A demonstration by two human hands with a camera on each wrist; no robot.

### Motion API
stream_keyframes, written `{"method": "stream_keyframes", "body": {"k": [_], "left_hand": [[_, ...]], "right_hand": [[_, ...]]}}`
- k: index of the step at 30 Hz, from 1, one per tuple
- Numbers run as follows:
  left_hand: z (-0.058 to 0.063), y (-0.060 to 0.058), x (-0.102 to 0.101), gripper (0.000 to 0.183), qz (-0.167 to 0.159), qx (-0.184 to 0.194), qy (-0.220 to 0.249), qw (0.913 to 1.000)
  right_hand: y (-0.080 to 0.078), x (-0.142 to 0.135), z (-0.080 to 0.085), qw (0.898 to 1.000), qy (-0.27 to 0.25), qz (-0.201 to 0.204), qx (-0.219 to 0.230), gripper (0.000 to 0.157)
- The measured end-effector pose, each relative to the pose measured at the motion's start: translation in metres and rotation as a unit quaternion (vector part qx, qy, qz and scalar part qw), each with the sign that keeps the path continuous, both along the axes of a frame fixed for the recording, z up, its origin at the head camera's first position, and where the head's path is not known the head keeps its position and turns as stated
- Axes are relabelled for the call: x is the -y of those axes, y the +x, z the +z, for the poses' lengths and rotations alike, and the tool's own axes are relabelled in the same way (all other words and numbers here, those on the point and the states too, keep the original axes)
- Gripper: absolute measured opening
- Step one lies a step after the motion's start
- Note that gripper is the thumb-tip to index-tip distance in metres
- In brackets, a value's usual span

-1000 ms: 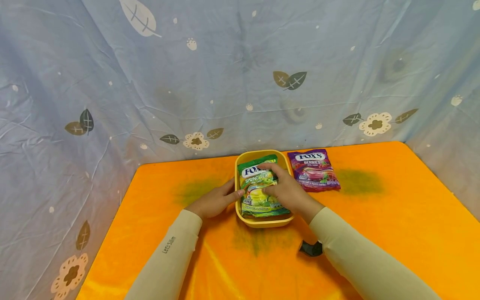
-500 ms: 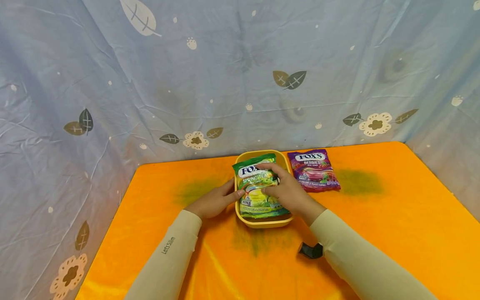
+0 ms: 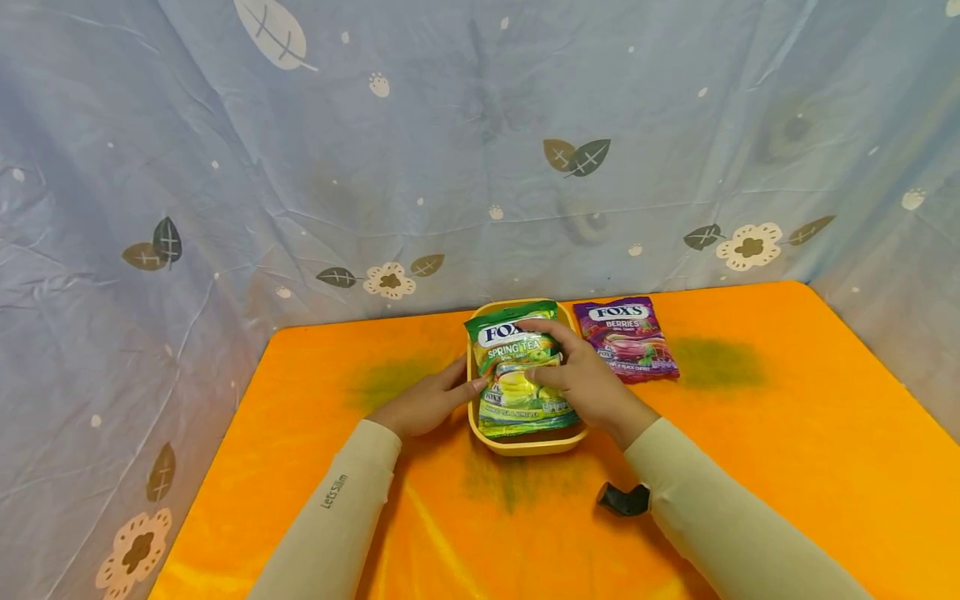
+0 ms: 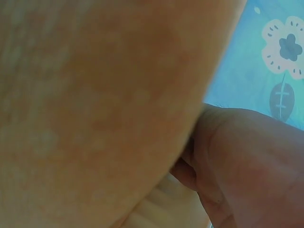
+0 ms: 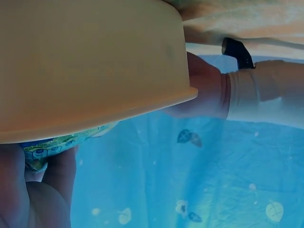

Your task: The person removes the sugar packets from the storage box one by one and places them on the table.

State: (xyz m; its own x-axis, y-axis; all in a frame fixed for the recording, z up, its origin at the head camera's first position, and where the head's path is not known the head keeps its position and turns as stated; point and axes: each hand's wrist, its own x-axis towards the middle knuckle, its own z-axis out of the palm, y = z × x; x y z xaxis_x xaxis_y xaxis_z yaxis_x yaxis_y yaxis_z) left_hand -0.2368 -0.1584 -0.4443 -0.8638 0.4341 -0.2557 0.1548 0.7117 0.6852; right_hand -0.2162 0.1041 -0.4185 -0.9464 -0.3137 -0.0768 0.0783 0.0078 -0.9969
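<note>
Counter (image 3: 787, 450): orange.
Tub (image 3: 528, 448): yellow, by counter's back edge.
Green bag (image 3: 517, 404): in tub, top-left corner overlapping tub's back-left corner.
Purple bag (image 3: 628, 343): counter's back edge, just right of tub.
Right hand (image 3: 581, 379): gripping green bag's right side.
Left hand (image 3: 431, 402): gripping tub's left edge, thumb over rim.

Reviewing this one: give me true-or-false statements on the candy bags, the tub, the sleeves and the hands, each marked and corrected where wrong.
1. The right hand touches the green FOX'S Spring Tea bag. True.
2. The purple FOX'S Berries bag lies outside the yellow tub. True.
3. The left hand is on the FOX'S Berries bag. False: the left hand is at the yellow tub's left side.
4. The right sleeve bears the dark lettering. False: the left sleeve does.
</note>
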Motion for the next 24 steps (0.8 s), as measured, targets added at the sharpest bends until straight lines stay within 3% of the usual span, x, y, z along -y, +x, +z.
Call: {"method": "stream_keyframes", "body": {"k": [6, 24], "left_hand": [[0.0007, 0.001, 0.001, 0.067, 0.0, -0.007, -0.007, 1.0], [0.0003, 0.0003, 0.0013, 0.068, -0.007, -0.02, -0.01, 0.9997]], "right_hand": [[-0.0013, -0.0021, -0.0025, 0.998, -0.059, 0.013, 0.01, 0.059], [0.0003, -0.0082, -0.0011, 0.993, -0.119, 0.01, -0.002, 0.062]]}}
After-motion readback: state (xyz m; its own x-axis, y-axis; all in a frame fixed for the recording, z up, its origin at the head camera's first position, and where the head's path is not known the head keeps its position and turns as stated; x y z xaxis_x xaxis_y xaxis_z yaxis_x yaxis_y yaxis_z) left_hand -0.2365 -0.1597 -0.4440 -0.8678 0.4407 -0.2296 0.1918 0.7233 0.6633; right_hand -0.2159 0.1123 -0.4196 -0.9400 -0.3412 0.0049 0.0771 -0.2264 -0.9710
